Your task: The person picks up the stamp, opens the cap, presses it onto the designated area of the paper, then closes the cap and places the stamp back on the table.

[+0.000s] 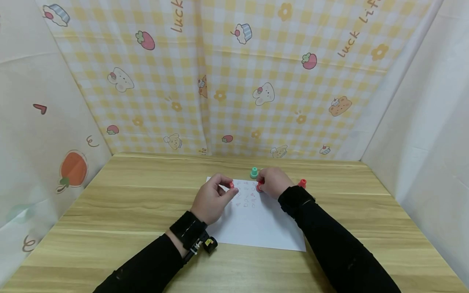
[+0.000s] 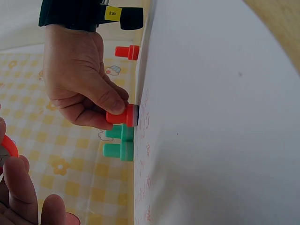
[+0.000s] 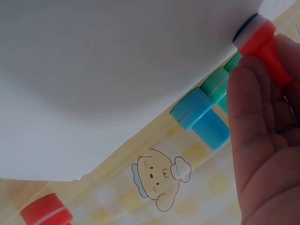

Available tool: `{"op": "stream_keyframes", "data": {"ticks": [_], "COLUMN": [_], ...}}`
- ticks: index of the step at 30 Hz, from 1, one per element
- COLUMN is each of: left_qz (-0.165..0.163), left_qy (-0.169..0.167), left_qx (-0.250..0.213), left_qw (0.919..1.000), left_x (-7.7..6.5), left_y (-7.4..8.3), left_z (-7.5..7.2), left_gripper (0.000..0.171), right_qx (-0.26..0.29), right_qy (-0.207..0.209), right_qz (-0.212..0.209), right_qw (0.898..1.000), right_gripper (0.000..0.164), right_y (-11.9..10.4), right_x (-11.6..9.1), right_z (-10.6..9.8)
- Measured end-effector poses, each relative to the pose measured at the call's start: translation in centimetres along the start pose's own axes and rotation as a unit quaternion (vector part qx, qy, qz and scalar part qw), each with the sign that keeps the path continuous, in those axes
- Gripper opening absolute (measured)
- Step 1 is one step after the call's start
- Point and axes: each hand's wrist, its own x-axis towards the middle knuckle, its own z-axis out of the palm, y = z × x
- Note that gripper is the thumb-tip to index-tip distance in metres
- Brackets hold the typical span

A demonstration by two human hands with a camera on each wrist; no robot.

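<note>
My right hand [image 1: 275,182] pinches a red toy stamp [image 3: 265,42] by its handle, thumb and fingers round it. The stamp's pale, dark-rimmed base faces the white paper [image 1: 261,228] at its upper part; whether it touches cannot be told. Over the paper's upper left, my left hand [image 1: 213,199] pinches a small round red piece [image 2: 10,146], perhaps a stamp cap; the fingers hide much of it. Rows of small red printed shapes [image 1: 246,200] run across the paper between the hands.
Beyond the paper's far edge stand green stamps [image 1: 254,173] and a blue stamp [image 3: 201,117]. Another red stamp [image 1: 302,183] stands to the right, past my right hand. The wooden table [image 1: 128,203] meets a patterned cloth [image 1: 234,114] at the back.
</note>
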Motion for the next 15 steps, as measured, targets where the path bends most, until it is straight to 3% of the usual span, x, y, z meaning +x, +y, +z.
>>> {"op": "stream_keyframes", "data": {"ticks": [15], "left_qz": [0.007], "left_qy": [-0.006], "left_qx": [-0.009], "left_qw": [0.9999], "left_x": [-0.01], "left_y": [-0.13], "left_z": [-0.03], "left_gripper": [0.027], "right_qx": [-0.015], "right_qy": [-0.011], "right_qz": [-0.002], "right_qw": [1.000], "right_gripper": [0.003], "right_y": [-0.10], "right_x": [0.20], "right_z": [0.05]}}
